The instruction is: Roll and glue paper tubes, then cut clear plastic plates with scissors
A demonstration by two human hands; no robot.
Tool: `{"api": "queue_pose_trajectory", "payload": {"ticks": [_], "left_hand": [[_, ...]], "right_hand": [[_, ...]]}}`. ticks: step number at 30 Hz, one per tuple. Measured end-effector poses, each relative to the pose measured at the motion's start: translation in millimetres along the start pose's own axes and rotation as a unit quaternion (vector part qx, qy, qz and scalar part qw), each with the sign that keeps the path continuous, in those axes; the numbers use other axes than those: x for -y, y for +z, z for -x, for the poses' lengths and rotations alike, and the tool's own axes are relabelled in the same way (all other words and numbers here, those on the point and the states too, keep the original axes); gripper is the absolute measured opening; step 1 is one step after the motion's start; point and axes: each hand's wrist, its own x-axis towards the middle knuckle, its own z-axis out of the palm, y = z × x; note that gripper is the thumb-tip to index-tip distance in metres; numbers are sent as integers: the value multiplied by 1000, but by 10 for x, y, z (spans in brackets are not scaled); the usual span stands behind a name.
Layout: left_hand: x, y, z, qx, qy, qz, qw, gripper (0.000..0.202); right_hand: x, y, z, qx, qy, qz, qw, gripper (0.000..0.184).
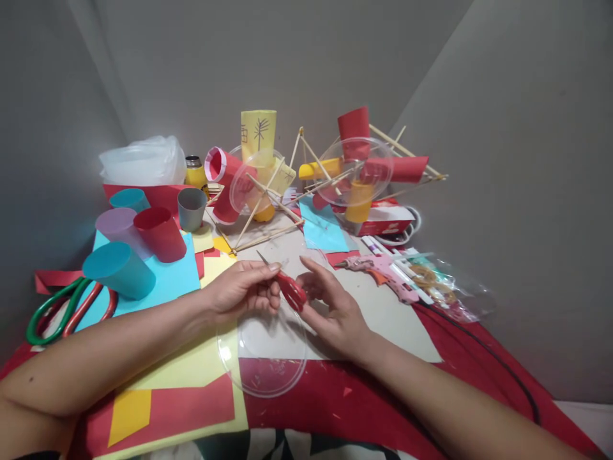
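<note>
Small red-handled scissors point(290, 291) are pinched between the thumb and fingers of my left hand point(249, 285), near the pivot, with the blade tip pointing up and away to the left. My right hand point(335, 310) is beside the red handles, its fingers curved and apart. Whether a right fingertip touches the handles I cannot tell. A clear round plastic lid point(268, 391) lies below both hands, over the edge of a pale grey board point(402, 338) and the red cloth.
Paper tubes, among them a blue one point(122, 275), stand at left near large green-and-red scissors point(57, 316). Behind are stick frames point(268, 243) with clear discs and paper cups. A pink glue gun point(383, 271) lies at right, its black cord point(488, 354) crossing the red cloth point(325, 409).
</note>
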Motion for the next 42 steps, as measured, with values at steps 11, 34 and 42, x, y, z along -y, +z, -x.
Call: {"api": "queue_pose_trajectory", "payload": {"ticks": [11, 34, 42], "left_hand": [[285, 16, 48, 74, -60, 18, 995, 40], [-175, -259, 1, -35, 8, -740, 672, 6], [-159, -225, 34, 10, 19, -724, 690, 11]], "right_hand": [[210, -39, 11, 23, -181, 155, 971, 72], [240, -79, -76, -129, 351, -346, 861, 31], [193, -102, -95, -117, 373, -347, 853, 36]]}}
